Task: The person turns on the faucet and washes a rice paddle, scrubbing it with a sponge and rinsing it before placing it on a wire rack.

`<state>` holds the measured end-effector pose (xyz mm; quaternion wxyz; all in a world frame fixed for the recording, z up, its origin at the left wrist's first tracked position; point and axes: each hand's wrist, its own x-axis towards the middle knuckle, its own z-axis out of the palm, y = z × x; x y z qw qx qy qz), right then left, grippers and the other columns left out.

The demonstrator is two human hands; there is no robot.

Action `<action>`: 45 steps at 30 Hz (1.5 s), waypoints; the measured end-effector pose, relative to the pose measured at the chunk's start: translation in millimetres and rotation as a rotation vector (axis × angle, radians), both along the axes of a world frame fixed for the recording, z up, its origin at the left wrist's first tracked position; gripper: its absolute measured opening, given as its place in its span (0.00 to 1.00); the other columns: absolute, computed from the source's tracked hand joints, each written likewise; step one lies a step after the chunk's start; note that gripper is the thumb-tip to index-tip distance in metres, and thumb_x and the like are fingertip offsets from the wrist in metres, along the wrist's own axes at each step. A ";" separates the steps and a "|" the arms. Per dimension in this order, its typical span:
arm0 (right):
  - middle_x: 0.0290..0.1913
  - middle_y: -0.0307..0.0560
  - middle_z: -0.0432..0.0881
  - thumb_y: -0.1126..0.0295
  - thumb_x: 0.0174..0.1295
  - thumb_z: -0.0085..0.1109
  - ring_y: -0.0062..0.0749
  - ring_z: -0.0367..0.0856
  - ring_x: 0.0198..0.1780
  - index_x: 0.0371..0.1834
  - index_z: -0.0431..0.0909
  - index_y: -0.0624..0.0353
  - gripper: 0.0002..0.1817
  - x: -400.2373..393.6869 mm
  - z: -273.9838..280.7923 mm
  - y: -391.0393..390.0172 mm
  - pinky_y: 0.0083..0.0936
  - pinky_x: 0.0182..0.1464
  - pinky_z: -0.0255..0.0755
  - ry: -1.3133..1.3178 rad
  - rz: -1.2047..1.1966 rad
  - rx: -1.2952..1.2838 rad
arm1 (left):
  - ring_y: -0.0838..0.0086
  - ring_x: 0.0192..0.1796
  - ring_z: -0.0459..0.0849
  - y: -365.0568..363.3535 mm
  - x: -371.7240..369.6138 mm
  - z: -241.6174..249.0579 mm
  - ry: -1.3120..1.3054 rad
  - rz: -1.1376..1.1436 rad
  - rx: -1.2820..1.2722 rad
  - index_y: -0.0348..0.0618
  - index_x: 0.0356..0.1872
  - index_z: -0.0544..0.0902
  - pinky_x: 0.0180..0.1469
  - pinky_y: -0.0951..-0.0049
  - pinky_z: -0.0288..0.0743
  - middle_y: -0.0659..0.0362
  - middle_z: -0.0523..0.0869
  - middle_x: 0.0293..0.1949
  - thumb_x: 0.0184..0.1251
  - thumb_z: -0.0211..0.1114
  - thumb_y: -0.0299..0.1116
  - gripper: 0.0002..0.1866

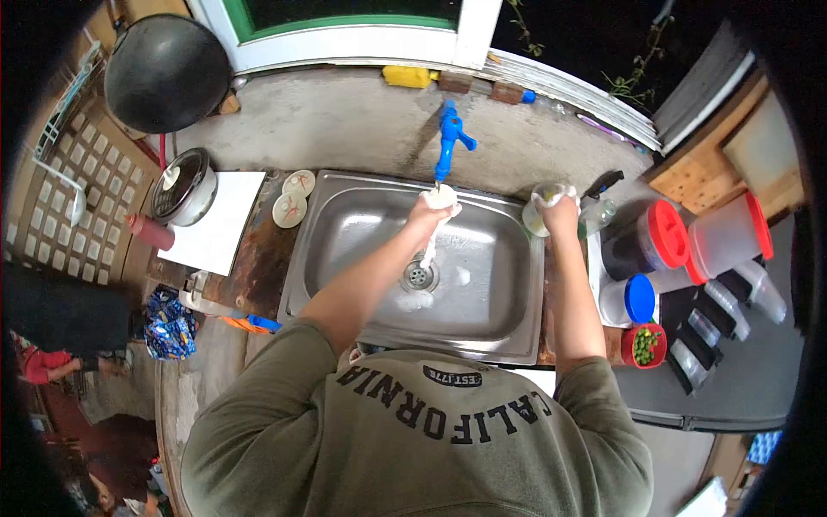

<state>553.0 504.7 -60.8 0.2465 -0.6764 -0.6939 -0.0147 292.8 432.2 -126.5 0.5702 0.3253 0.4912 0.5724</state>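
My left hand (424, 217) is closed around a small round white dish (441, 198), held right under the spout of the blue faucet (450, 142). White foam clings to the fingers, and whether the dish is a cup or a shallow bowl cannot be made out. Water and suds run into the steel sink (495, 293), around the drain (419, 275). Past the sink's right rim, my right hand (561, 212) has its foamy fingers curled over a round tub (534, 221). Anything pinched in those fingers is hidden by suds.
Two small plates (289, 209) lie left of the sink, near a lidded pot (185, 185) and a red bottle (150, 232). At right stand red-lidded containers (663, 233), a blue-lidded jar (638, 297) and a red cup of green fruits (644, 346). People (121, 457) are at lower left.
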 end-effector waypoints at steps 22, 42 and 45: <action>0.36 0.61 0.78 0.64 0.50 0.52 0.50 0.77 0.43 0.33 0.79 0.60 0.13 -217.5 -46.4 -6.9 0.38 0.46 0.69 -0.163 0.808 -0.530 | 0.76 0.39 0.76 -103.2 -104.4 -49.9 -0.090 0.251 -0.142 0.38 0.41 0.72 0.42 0.73 0.68 0.58 0.78 0.37 0.60 0.58 0.29 0.10; 0.29 0.46 0.81 0.64 0.45 0.67 0.28 0.79 0.29 0.30 0.80 0.66 0.16 -197.8 135.0 -19.6 0.21 0.31 0.75 -0.797 0.905 -1.315 | 0.76 0.43 0.78 -23.6 -49.5 -19.6 0.130 -0.220 0.104 0.38 0.46 0.73 0.47 0.76 0.70 0.60 0.80 0.40 0.57 0.59 0.23 0.14; 0.29 0.48 0.81 0.64 0.44 0.68 0.28 0.80 0.30 0.31 0.80 0.68 0.17 -198.8 137.4 -17.6 0.22 0.32 0.75 -0.855 0.858 -1.406 | 0.76 0.42 0.78 -9.2 -41.0 -2.5 0.084 -0.278 0.144 0.37 0.44 0.75 0.45 0.75 0.70 0.59 0.81 0.39 0.59 0.58 0.26 0.12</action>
